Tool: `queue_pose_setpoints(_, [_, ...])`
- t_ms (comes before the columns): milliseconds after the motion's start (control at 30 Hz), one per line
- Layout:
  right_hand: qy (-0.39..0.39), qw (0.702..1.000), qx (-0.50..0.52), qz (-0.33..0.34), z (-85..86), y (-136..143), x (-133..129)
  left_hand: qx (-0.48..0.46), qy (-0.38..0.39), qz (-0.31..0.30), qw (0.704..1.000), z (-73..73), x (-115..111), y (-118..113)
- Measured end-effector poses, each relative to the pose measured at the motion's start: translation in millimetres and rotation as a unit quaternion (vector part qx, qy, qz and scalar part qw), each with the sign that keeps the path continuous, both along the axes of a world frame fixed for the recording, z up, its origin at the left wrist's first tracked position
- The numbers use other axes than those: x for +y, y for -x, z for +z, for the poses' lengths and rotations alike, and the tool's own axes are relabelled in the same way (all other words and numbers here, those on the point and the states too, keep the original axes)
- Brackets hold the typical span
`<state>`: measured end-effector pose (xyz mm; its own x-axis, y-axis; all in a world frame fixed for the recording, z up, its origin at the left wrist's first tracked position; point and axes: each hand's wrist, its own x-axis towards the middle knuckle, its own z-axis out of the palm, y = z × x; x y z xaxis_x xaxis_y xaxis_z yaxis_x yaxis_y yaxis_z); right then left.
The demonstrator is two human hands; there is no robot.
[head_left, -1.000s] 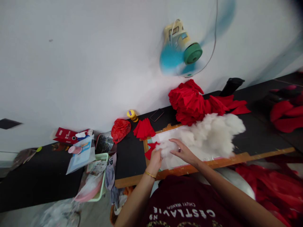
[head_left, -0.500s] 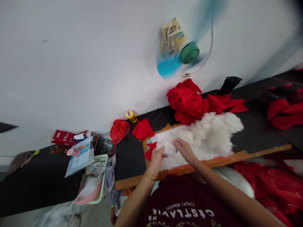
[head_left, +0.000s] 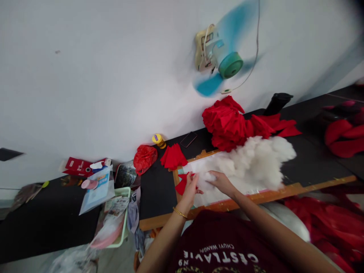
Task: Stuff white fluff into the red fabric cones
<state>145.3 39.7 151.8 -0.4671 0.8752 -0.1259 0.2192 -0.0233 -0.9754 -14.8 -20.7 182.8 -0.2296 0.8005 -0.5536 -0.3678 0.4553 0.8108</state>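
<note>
A small pointed piece of red fabric (head_left: pixel 181 186) is in my left hand (head_left: pixel 190 191), whose fingers are closed on it over the left end of the white work surface (head_left: pixel 212 198). Some red shows beyond the fingertips. Just to the right, my right hand (head_left: pixel 222 182) pinches a small tuft of white stuffing (head_left: pixel 209 177) between thumb and fingers. The tuft is close to the left fingertips; whether it touches the red fabric I cannot tell. A large fluffy heap of white stuffing (head_left: pixel 258 161) lies to the right of both hands.
Behind the stuffing is a big pile of red fabric pieces (head_left: pixel 227 125). A smaller red stack (head_left: pixel 173 156), a phone (head_left: pixel 189 139), a yellow-lidded jar (head_left: pixel 158 140) and a red plastic bag (head_left: pixel 145 158) lie left of it. A wall fan (head_left: pixel 230 65) spins above.
My left fingers have shifted from the white stuffing onto the red fabric piece. My right hand now pinches a smaller tuft. The view has shifted slightly.
</note>
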Motion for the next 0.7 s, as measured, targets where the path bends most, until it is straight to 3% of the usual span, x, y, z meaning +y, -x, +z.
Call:
queue_pose_setpoints(100, [0.111, 0.993, -0.009, -0.025, 1.3, 5, 1, 0.108, -0.095, -0.041, 0.989, 6.0, -3, 1])
queue_pose_setpoints(200, [0.206, 0.976, 0.064, 0.027, 9.1, 7, 1, 0.186, -0.184, -0.131, 0.956, 8.8, -1, -2])
queue_pose_setpoints(267, [0.246, 0.960, 0.124, 0.056, 13.5, 5, 1, 0.207, -0.191, -0.151, 0.948, 6.1, 2, -3])
queue_pose_setpoints(333, [0.266, 0.950, 0.153, 0.055, 14.4, 0, 1, 0.207, -0.151, -0.114, 0.960, -0.6, 6, 0])
queue_pose_setpoints(433, [0.230, 0.961, 0.155, 0.015, 9.8, -9, 1, 0.190, -0.078, -0.049, 0.977, -14.4, 9, 9])
queue_pose_setpoints(533, [0.159, 0.978, 0.135, 0.010, 3.3, -7, 0, 0.164, -0.055, -0.046, 0.984, -23.5, 7, 10])
queue_pose_setpoints(600, [0.106, 0.990, 0.097, 0.002, 0.5, -1, -2, 0.122, -0.054, -0.054, 0.990, -23.0, 3, 6])
queue_pose_setpoints(700, [0.080, 0.995, 0.044, -0.037, -0.3, 7, -3, -0.030, -0.068, -0.062, 0.995, -14.1, -1, 0])
